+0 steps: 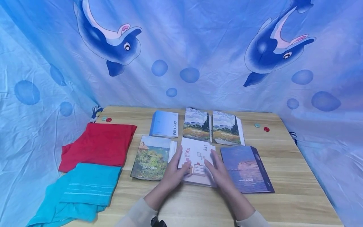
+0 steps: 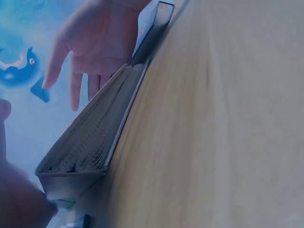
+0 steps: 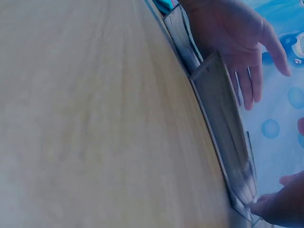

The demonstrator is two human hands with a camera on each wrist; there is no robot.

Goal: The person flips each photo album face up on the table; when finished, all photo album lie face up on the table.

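A thick white photo album (image 1: 194, 159) with small printed pictures lies on the table, front and centre. My left hand (image 1: 173, 167) is at its left side and my right hand (image 1: 220, 172) at its right, fingers pointing forward and thumbs over the cover. In the left wrist view the right hand (image 2: 102, 42) shows straight fingers and a palm turned toward the album (image 2: 90, 128). The right wrist view shows the left hand (image 3: 232, 42) likewise, with straight fingers beside the album (image 3: 221, 104). The undersides of both hands are hidden in the head view.
A green landscape album (image 1: 151, 157) lies left, a purple seascape album (image 1: 244, 168) right. Behind are a blue Polaroid album (image 1: 164, 124) and two wheat-field albums (image 1: 196, 124). Red cloth (image 1: 99, 145) and turquoise cloth (image 1: 88, 186) lie left. Small red discs (image 1: 266, 129) lie near the back corners.
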